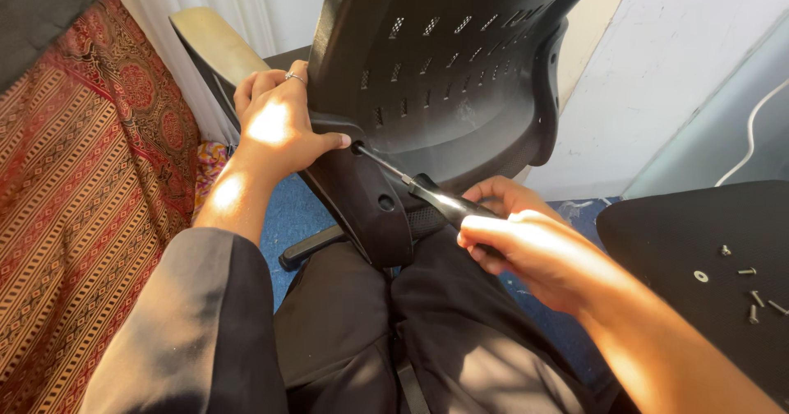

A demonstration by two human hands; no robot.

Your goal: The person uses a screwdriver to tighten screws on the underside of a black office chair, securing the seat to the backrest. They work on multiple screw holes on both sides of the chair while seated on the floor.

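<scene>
Left hand [275,130] grip clamped on black chair back [444,60], right hand [514,241] grip closed round screwdriver [427,192], tip in chair-back hole, loose screws [752,295] on black seat pad [657,233] near right.

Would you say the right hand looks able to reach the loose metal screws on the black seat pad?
Probably yes: the screws lie uncovered just beside the right hand, though it grips the black-handled screwdriver.

L hand [275,126]: thin silver ring w/ a small raised top on one finger, nearest the perforated black chair back [444,60]. L arm has a loose black sleeve pushed up near the elbow; R hand [518,237], below the chair back, is bare, no ring or sleeve seen. Black trousers, creased, w/ a dark strap between the thighs.
</scene>
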